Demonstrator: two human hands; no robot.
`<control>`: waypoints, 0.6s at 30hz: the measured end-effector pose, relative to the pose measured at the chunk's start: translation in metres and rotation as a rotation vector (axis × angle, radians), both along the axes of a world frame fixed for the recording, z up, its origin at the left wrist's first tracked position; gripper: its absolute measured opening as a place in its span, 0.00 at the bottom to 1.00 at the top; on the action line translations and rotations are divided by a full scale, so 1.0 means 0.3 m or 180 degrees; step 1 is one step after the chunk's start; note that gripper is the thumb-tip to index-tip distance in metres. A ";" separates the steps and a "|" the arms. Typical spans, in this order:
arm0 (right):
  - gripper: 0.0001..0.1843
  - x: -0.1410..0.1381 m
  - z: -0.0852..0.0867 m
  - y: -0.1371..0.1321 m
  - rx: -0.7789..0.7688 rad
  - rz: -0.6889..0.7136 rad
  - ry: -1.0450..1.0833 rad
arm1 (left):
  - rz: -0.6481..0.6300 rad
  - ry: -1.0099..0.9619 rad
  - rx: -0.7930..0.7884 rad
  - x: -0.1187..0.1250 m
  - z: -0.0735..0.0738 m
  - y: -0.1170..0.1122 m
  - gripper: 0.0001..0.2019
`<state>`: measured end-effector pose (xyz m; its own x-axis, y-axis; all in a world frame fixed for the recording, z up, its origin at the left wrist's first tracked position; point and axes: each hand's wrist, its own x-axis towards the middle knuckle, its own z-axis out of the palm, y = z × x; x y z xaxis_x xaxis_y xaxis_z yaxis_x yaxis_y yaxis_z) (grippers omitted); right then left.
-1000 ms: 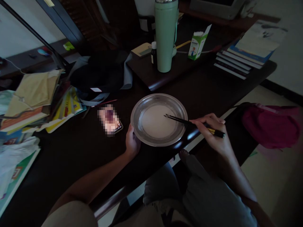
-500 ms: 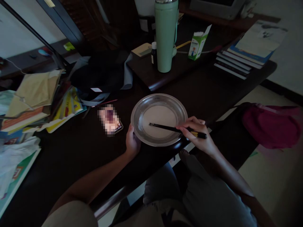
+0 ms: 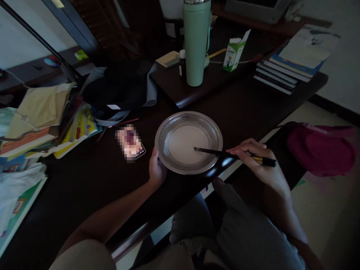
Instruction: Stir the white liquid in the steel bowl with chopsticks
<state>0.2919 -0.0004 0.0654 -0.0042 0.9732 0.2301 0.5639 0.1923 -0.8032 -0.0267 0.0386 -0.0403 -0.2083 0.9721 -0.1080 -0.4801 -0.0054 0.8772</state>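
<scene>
A round metal bowl (image 3: 160, 131) holds a pale, milky-looking liquid (image 3: 184, 138) and sits near the desk's front edge. My left hand (image 3: 156, 170) grips the bowl's left rim; its fingers go out of sight beneath the bowl. Between the thumb and fingers of my right hand (image 3: 257, 159) is a slim black brush (image 3: 215, 152) with a gold band near its back end. The brush lies almost level across the bowl's right rim, its dark tip over the pale liquid. Whether the tip touches the liquid I cannot tell.
Left of the bowl lies a lit phone (image 3: 129, 142). Behind stand a green tumbler (image 3: 195, 45), a small dark bottle (image 3: 182, 65) and a green-white carton (image 3: 234, 54). Stacked books (image 3: 295, 63) are at right; papers (image 3: 42, 105) and a black bag (image 3: 118, 86) at left.
My right hand has drawn the brush to the right, so its tip moved from the bowl's left-centre to right of centre. The left hand and bowl have stayed put.
</scene>
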 end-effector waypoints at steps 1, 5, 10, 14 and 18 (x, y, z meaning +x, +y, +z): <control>0.13 -0.002 0.003 -0.003 -0.0066 0.0110 0.0045 | -0.0009 0.0001 0.0013 0.000 0.000 0.001 0.19; 0.15 -0.041 -0.005 0.007 -0.0122 0.0501 0.0051 | 0.0016 -0.0007 -0.0040 0.009 0.009 0.001 0.19; 0.15 -0.105 -0.046 0.048 -0.0035 0.0592 0.0062 | 0.0050 0.0033 -0.0094 0.013 0.029 -0.007 0.20; 0.14 -0.122 -0.077 0.074 0.0105 0.0382 -0.0073 | 0.0044 0.0056 -0.0091 0.008 0.030 -0.014 0.19; 0.14 -0.106 -0.071 0.072 0.0317 0.0048 -0.0091 | 0.0040 0.0040 -0.0053 0.004 0.032 -0.018 0.19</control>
